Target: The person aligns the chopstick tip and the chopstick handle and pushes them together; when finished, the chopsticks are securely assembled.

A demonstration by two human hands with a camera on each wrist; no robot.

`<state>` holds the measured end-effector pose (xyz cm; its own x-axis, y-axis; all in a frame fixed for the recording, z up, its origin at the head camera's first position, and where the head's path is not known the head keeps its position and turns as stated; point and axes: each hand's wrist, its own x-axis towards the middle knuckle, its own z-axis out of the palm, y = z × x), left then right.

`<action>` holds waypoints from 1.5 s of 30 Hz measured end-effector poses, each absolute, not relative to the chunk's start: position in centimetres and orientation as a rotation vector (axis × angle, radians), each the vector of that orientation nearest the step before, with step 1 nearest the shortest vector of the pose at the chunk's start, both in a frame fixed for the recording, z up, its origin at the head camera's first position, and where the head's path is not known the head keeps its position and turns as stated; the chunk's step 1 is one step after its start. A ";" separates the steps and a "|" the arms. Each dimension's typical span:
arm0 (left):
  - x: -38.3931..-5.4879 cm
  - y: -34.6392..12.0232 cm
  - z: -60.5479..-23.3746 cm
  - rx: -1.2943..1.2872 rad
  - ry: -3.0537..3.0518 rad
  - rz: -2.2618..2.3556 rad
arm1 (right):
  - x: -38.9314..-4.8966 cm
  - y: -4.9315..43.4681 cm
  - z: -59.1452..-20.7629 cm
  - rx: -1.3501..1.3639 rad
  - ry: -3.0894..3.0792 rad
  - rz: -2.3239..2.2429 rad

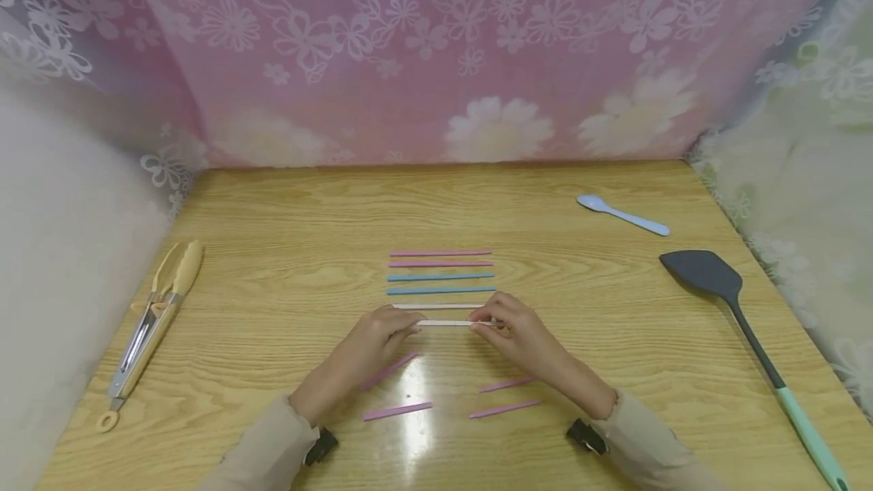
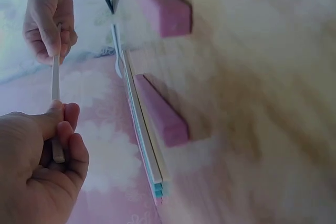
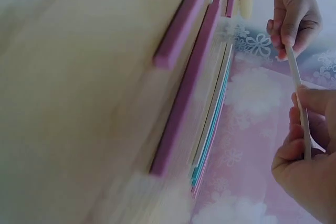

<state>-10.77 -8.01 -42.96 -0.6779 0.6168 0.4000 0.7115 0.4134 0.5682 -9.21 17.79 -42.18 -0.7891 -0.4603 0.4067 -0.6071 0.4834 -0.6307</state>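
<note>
A slim white chopstick (image 1: 443,323) is stretched level between the two hands, raised above the table in both wrist views. My left hand (image 1: 385,333) pinches one end between thumb and fingers; the butt (image 2: 58,156) pokes out below those fingers. At the other end, my right hand (image 1: 521,332) grips it the same way. Just beyond lies a second white chopstick (image 1: 439,306), parallel to it. Behind that come two blue chopsticks (image 1: 439,290) and two pink chopsticks (image 1: 439,264) in a row. Shorter pink sticks lie nearer: one pair (image 1: 398,411) by the left forearm, another (image 1: 505,409) by the right.
Yellow-handled tongs (image 1: 153,324) lie at the left edge of the wooden table (image 1: 286,211). On the right are a light blue spoon (image 1: 627,218) and a dark spatula (image 1: 705,273) with a green handle. Flowered cloth (image 1: 382,59) hangs along the back and sides.
</note>
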 end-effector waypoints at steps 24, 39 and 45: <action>-11.7 -9.0 -43.2 -0.973 -2.839 -1.108 | -11.0 19.0 -43.3 0.899 -2.695 1.073; -12.5 -9.0 -43.8 -0.925 -2.943 -0.990 | -12.1 18.7 -43.8 0.811 -2.932 0.988; -12.7 -8.9 -44.0 -0.931 -2.942 -0.994 | -12.4 18.8 -43.9 0.857 -2.900 0.934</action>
<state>-12.69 -8.91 -44.00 -0.8303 0.5508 0.0849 0.4894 0.6478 0.5838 -12.40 18.81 -43.94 -0.8531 -0.5030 0.1387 -0.4894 0.6791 -0.5471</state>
